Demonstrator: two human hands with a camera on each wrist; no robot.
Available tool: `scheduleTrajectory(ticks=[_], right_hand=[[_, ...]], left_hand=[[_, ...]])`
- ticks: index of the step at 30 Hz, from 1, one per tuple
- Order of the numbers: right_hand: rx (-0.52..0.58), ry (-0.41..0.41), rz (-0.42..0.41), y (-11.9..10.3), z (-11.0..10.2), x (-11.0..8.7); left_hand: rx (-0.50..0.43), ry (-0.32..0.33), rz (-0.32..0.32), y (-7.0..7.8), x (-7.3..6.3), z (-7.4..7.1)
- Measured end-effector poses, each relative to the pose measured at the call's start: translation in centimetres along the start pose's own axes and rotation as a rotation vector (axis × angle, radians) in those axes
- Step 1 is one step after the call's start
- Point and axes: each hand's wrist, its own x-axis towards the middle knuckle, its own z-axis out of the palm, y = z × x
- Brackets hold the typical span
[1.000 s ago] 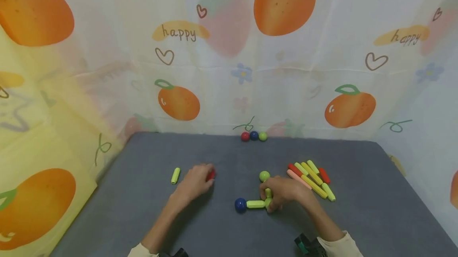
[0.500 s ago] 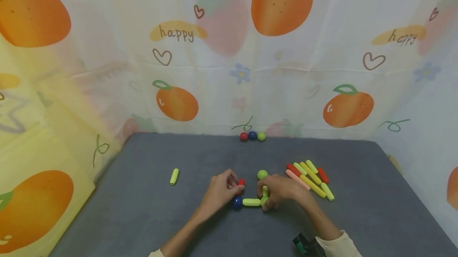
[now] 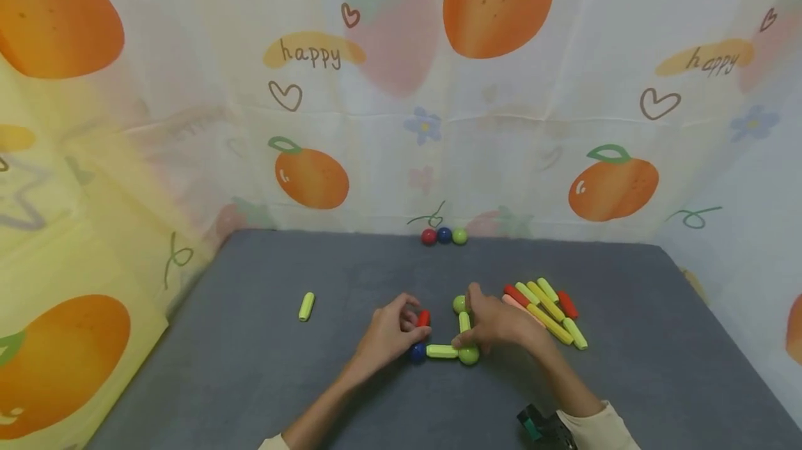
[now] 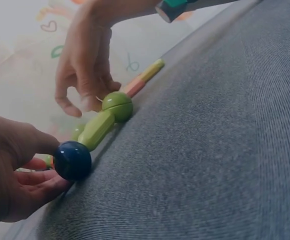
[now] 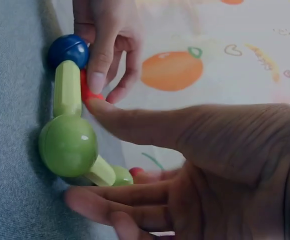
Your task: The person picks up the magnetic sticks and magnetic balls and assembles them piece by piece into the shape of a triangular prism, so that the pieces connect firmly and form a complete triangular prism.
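1. Your left hand (image 3: 390, 330) pinches the red stick (image 3: 424, 317) beside the blue ball (image 3: 418, 352), near the middle of the table (image 3: 438, 408). Your fingers hide whether stick and ball are joined.
2. Your right hand (image 3: 501, 321) has thumb and fingers spread around the far-pointing green stick (image 3: 464, 322), between the corner green ball (image 3: 468, 355) and the far green ball (image 3: 460, 304); you cannot tell how firmly it touches.
3. The step looks like fitting stick to ball: line the red stick up with the ball's centre and press straight along its length. A slanted push would probably roll the ball or twist the left-right green stick (image 3: 442, 351).
4. Steady the corner lightly on the right.
5. Bare table lies on the near side and leftward to the lone green stick (image 3: 306, 306); favour those ways out.
6. On the right, the stick pile (image 3: 550, 325) sits close behind your knuckles, so lift before swinging. The ball row (image 3: 444, 235) at the far edge is well apart.
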Motion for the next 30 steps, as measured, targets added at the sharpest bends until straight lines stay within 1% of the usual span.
scheduleTrajectory(ticks=[2,4,7,8,12,14,16,18,23,25,27,30], right_hand=[[-0.027,0.062,0.028,0.1,0.2,0.2],[-0.063,0.099,0.023,0.1,0.3,0.5],[-0.09,0.119,-0.007,0.2,0.7,0.9],[-0.09,0.123,-0.028,0.1,0.7,1.0],[-0.059,0.095,-0.11,0.2,1.0,1.1],[-0.052,0.073,-0.167,0.3,1.0,1.1],[-0.047,0.051,-0.194,0.4,0.9,1.0],[-0.036,0.032,-0.203,0.3,0.8,0.9],[-0.028,0.02,-0.159,0.2,0.7,0.9],[-0.029,0.024,-0.148,0.2,0.7,0.9],[-0.034,0.032,-0.138,0.2,0.8,1.0],[-0.035,0.044,-0.142,0.3,0.9,1.2]], left_hand=[[-0.007,0.011,-0.005,-0.1,0.0,0.1],[-0.02,0.022,-0.012,-0.2,0.0,0.2],[-0.037,0.023,-0.019,-0.2,0.1,0.3],[-0.044,0.019,-0.02,-0.3,0.1,0.3],[-0.06,0.0,-0.011,-0.3,0.2,0.5],[-0.062,-0.004,-0.002,-0.2,0.3,0.6],[-0.063,-0.001,0.006,-0.1,0.3,0.8],[-0.063,-0.002,0.011,-0.1,0.3,0.9],[-0.044,-0.016,0.031,-0.2,0.3,0.8],[-0.037,-0.041,0.044,-0.4,0.4,0.6],[-0.027,-0.088,0.065,-0.7,0.5,0.2],[-0.001,-0.21,0.101,-1.4,0.5,-0.6]])
